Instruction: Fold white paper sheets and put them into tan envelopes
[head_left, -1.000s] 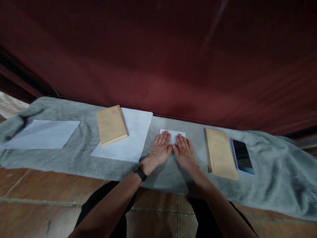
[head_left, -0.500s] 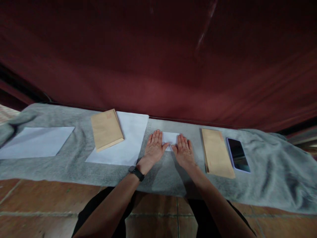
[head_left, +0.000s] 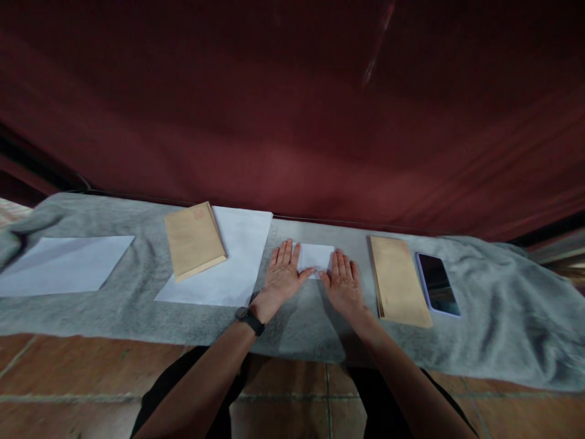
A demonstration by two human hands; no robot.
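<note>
Your left hand (head_left: 284,274) lies flat, palm down, thumb apart from fingers, on the left edge of the small white paper (head_left: 315,255). Your right hand (head_left: 342,281), also flat, thumb spread, is at its right edge. Paper's on grey cloth (head_left: 301,329), between white sheet (head_left: 244,244) and right-side brown envelopes (head_left: 400,280).

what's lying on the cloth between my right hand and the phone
A stack of brown envelopes, close beside the phone, with bare gray cloth between it and your right hand; the head view shows this.
</note>
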